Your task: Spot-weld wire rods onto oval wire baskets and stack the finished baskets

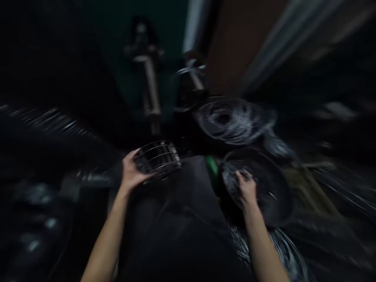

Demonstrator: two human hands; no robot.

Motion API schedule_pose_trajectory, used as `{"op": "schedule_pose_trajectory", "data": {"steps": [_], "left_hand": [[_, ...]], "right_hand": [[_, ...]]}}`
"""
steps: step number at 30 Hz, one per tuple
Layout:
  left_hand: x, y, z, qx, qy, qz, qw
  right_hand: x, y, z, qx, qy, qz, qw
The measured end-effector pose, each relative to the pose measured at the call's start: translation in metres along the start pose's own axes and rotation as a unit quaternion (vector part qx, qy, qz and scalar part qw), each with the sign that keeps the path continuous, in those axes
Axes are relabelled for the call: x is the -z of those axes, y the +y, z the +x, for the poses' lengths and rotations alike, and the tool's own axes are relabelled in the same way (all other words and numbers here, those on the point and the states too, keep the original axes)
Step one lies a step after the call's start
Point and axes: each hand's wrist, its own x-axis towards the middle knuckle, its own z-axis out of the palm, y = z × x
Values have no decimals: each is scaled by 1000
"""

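Note:
My left hand (132, 171) grips a round metal wire frame (160, 158) by its left side, thumb below and fingers at the top. The frame looks like a small open cage with thin bars, held tilted above my dark-clothed lap. Inside a wide dark basin (277, 192) at the right is my right hand (246, 186), its fingers bent over a heap of small dark shiny pieces (230, 176). Blur hides what those pieces are and what the fingers have between them.
Behind the basin lies a large coil of pale wire (229, 119). More wire loops (289, 250) lie at the lower right, below the basin. A green object (212, 166) stands at the basin's left edge. An upright stand or tool (151, 86) rises ahead. The surroundings are dark and blurred.

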Motion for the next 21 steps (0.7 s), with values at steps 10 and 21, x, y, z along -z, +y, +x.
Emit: {"op": "schedule_pose_trajectory", "data": {"steps": [10,21], "left_hand": [[14,7,0,-31,-110,24,993],[10,15,4,-87,-181,61,978]], "right_hand": [[-66,-65,-72,120,-297,71,945],[-106,-168,-79,514,-340,-196,763]]}}
